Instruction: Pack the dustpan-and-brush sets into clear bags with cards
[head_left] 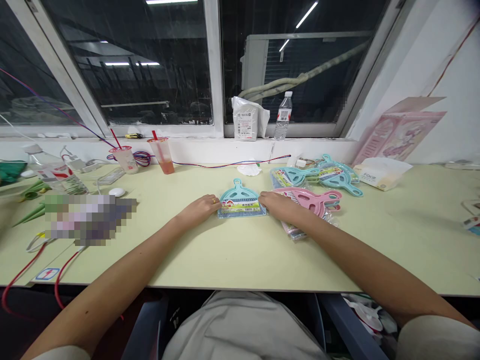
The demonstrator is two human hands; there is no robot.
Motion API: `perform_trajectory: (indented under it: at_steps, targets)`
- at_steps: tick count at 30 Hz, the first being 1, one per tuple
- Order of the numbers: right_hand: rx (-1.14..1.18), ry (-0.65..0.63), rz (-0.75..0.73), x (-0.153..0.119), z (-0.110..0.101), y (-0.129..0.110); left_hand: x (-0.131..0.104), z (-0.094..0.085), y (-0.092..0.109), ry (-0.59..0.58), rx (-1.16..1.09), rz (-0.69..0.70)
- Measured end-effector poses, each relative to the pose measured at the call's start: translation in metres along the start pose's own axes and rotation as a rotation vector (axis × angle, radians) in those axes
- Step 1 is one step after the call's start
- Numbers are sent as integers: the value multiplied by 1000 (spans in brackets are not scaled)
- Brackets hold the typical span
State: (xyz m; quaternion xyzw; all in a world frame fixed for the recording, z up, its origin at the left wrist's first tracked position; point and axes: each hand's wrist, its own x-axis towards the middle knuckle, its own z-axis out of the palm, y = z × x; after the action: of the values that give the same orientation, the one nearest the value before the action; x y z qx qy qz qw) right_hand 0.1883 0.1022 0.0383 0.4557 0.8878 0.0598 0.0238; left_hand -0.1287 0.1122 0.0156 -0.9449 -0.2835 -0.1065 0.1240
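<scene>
A light-blue mini dustpan-and-brush set (240,196) with a printed label lies on the table in front of me, its handle pointing away. My left hand (205,206) pinches its left edge, a ring on one finger. At the opposite edge, my right hand (275,204) has its fingers closed on the set; the fingertips are partly hidden. Just beyond my right wrist, a pink dustpan set (313,200) rests on other wrapped sets. Several more blue dustpan sets (330,174) lie overlapping behind that pile.
Two drink cups with red straws, one clear (127,161) and one orange (164,159), stand near the wall. A water bottle (284,117) and wrapped box (247,120) occupy the sill. Tissues (380,172) and a pink carton (405,135) are right; red cables (62,280) hang front left.
</scene>
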Motion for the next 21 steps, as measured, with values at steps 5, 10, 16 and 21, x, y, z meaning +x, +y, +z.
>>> perform_trajectory:
  at_steps: [5,10,16,21]
  targets:
    - [180,39,18,-7,-11,9,-4,-2,5,29,-151,-269]
    - [301,222,136,-25,-42,53,-7,0,9,86,-374,-603]
    - [259,194,534,-63,-37,130,3,9,14,82,-505,-790]
    - [432,40,683,-78,-13,159,14,16,19,26,-472,-946]
